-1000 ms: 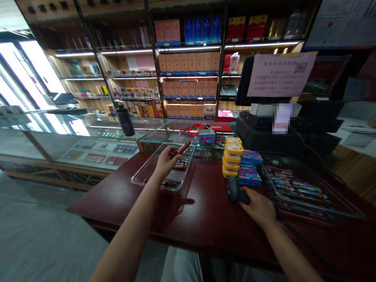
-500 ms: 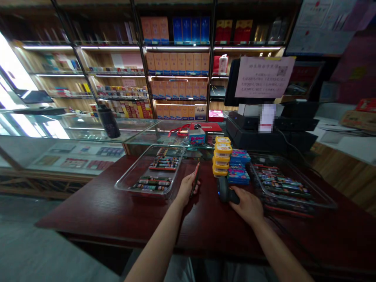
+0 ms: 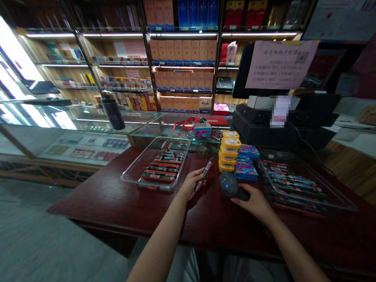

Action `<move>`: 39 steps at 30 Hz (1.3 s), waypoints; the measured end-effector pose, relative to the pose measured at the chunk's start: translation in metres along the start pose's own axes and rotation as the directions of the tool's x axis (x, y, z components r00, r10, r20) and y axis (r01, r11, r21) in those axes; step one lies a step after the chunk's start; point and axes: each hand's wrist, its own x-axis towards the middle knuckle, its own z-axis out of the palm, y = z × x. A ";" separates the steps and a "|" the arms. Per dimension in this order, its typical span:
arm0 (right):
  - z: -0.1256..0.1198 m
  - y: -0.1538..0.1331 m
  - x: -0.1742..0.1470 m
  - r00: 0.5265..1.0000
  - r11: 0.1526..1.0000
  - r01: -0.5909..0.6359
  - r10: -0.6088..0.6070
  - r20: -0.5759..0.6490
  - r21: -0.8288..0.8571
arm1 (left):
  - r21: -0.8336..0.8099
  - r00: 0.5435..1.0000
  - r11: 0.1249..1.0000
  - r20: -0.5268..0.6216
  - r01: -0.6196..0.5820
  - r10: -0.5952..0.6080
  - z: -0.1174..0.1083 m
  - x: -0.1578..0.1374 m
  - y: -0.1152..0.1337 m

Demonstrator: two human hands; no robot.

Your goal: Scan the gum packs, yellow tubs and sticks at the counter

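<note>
My left hand [image 3: 191, 182] holds a slim red packet [image 3: 205, 174] upright over the dark red counter [image 3: 123, 203], just right of a clear tray [image 3: 138, 164] that holds several similar packets. My right hand [image 3: 255, 201] grips a black handheld scanner [image 3: 229, 185], whose head is tilted toward the packet. The packet and the scanner head are a short way apart. Beyond them stands a stack of yellow tins [image 3: 229, 152] beside blue packs [image 3: 246, 161].
A second clear tray [image 3: 337, 196] of packets lies at the right. A black till with a screen [image 3: 289, 121] stands behind it. Glass display cases [image 3: 88, 137] run to the left, and shelves of boxed goods [image 3: 183, 62] fill the back wall.
My left hand lifted a red packet from the left tray and brought it to the middle of the counter. My right hand raised the scanner and turned its head toward the packet.
</note>
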 end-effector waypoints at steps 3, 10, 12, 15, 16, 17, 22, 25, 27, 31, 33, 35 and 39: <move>-0.002 -0.009 -0.001 1.000 0.987 0.004 -0.007 0.018 0.163 | 0.047 1.000 0.999 -0.018 0.009 -0.009 -0.002 0.000 0.000; -0.010 -0.021 -0.006 0.995 0.969 -0.079 0.062 0.080 0.235 | 0.093 1.000 0.995 -0.013 0.026 -0.025 0.001 -0.003 0.005; -0.011 -0.019 -0.006 0.989 0.962 -0.116 0.090 0.114 0.248 | 0.085 1.000 0.996 -0.022 0.024 -0.023 0.002 -0.004 0.006; -0.013 -0.016 -0.006 0.993 0.965 -0.079 0.053 0.109 0.251 | 0.070 0.999 0.997 -0.034 0.030 -0.027 0.004 -0.004 0.006; -0.014 -0.016 -0.006 0.994 0.967 -0.063 0.039 0.102 0.247 | 0.069 0.999 0.997 -0.036 0.030 -0.028 0.004 -0.005 0.007; -0.015 -0.016 -0.006 0.994 0.968 -0.060 0.036 0.103 0.245 | 0.071 0.999 0.997 -0.038 0.028 -0.026 0.004 -0.005 0.007; -0.018 -0.023 -0.010 0.988 0.957 -0.114 0.081 0.130 0.267 | 0.102 0.998 0.995 -0.066 0.005 0.002 0.007 -0.007 0.008; -0.017 -0.024 -0.012 0.988 0.954 -0.112 0.077 0.132 0.279 | 0.105 0.998 0.994 -0.063 0.004 0.002 0.007 -0.007 0.008; -0.016 -0.022 -0.012 0.992 0.961 -0.081 0.051 0.117 0.263 | 0.100 0.999 0.995 -0.047 0.013 -0.009 0.006 -0.006 0.008; -0.017 -0.019 -0.008 0.998 0.985 0.034 -0.043 0.049 0.166 | 0.083 0.999 0.996 -0.033 0.029 -0.027 0.003 -0.003 0.006; -0.018 -0.019 -0.005 0.997 0.996 0.064 -0.067 0.039 0.061 | 0.074 0.999 0.997 -0.040 0.022 -0.019 0.003 -0.003 0.005; -0.017 -0.019 -0.002 0.998 0.989 0.060 -0.057 0.024 -0.132 | 0.073 1.000 0.997 -0.030 0.008 -0.006 0.003 -0.003 0.006; -0.006 -0.009 0.004 0.996 0.858 0.054 -0.080 -0.028 -0.511 | 0.101 0.999 0.994 0.013 -0.045 0.044 0.005 -0.005 0.006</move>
